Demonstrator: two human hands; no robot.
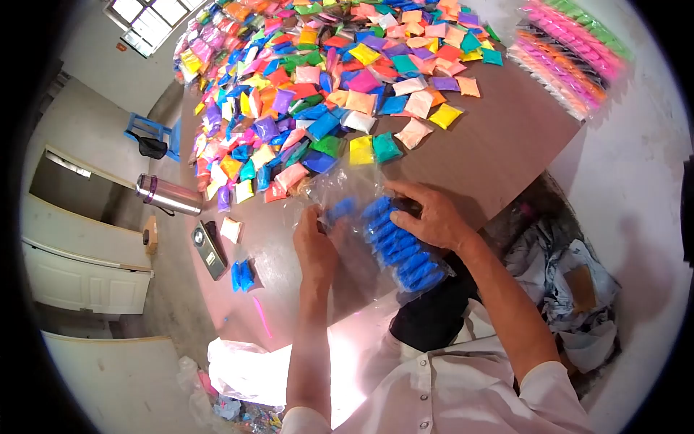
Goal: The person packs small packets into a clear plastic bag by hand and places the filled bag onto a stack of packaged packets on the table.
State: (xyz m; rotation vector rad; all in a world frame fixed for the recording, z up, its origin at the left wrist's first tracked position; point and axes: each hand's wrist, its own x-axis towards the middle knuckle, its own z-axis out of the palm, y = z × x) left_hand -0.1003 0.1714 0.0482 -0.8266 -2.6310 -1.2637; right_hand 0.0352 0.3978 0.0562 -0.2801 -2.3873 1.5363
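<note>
A clear plastic bag (347, 249) lies between my hands near the table's front edge. Inside its right part, blue packets (405, 249) are stacked in a slanting row, and a smaller blue shape shows at its upper left. My left hand (315, 242) has its fingers closed on the left side of the bag. Over the top of the blue row, my right hand (430, 215) pinches the bag between thumb and fingers. Two blue packets (242, 275) rest apart on the table to the left.
Beyond my hands, a large heap of coloured packets (318, 94) covers the brown table (499, 137). A steel flask (170, 195) and a phone-like device (210, 249) are at the left. Rows of bagged packets (567, 54) lie back right. Crumpled plastic (571, 289) fills a box at right.
</note>
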